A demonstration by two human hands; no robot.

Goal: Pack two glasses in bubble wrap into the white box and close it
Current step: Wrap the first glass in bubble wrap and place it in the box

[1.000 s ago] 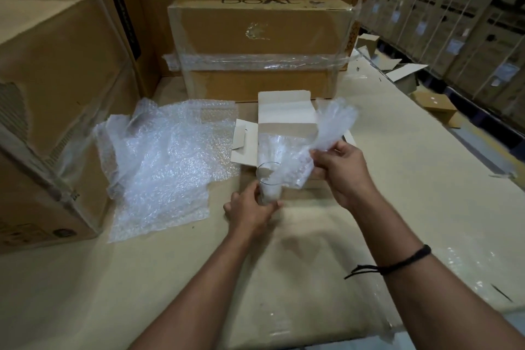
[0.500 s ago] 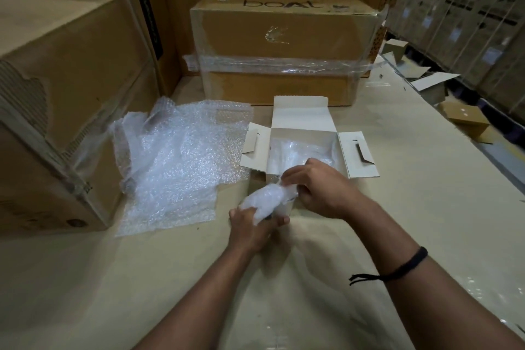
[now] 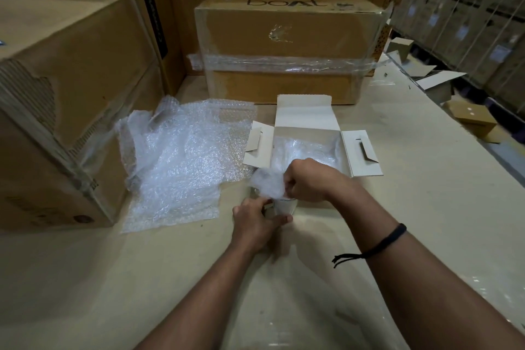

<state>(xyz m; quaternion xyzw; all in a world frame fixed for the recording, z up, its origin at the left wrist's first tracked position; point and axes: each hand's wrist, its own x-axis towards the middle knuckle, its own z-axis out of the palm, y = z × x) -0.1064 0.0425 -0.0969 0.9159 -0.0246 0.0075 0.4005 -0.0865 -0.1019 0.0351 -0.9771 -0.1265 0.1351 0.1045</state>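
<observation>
A clear glass [image 3: 285, 205] stands on the table just in front of the white box [image 3: 308, 118]. My left hand [image 3: 255, 221] grips the glass from the left and below. My right hand [image 3: 309, 180] is closed on a bunched piece of bubble wrap [image 3: 267, 182] over the mouth of the glass. The white box lies open with its lid flap up and both side flaps spread. Inside it lies a bubble-wrapped bundle [image 3: 305, 152], partly hidden by my right hand.
A loose sheet of bubble wrap [image 3: 181, 162] lies left of the box. A large brown carton [image 3: 56, 99] stands at the left and a taped carton [image 3: 287, 48] behind the box. Small cardboard boxes [image 3: 471, 119] lie by the table's right edge.
The bubble wrap my right hand held up high has come down and is bunched over the glass. The white box, hidden before, is now seen open with a wrapped bundle inside.
</observation>
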